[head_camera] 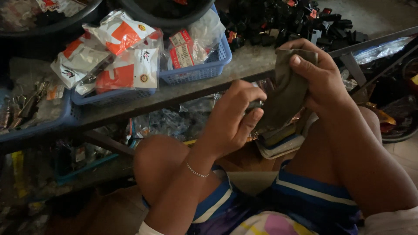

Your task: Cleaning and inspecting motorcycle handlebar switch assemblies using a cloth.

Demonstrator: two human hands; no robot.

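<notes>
My left hand (233, 119) is closed around a small dark metal part (256, 104) held above my knees. My right hand (320, 78) grips a drab olive cloth (285, 93), its thumb pressed on the cloth's upper edge. The cloth hangs down against the part between the two hands. A thin silver bracelet (197, 171) circles my left wrist. I sit with bare knees and blue striped shorts (305, 198) below the hands.
A low concrete shelf (183, 89) runs ahead, bearing blue plastic baskets (198, 69) with orange-and-white packets (122, 52). A pile of black parts (287, 21) lies at the back right. Stacked flat packets (281, 141) rest under my hands. Springs (17, 113) fill a left basket.
</notes>
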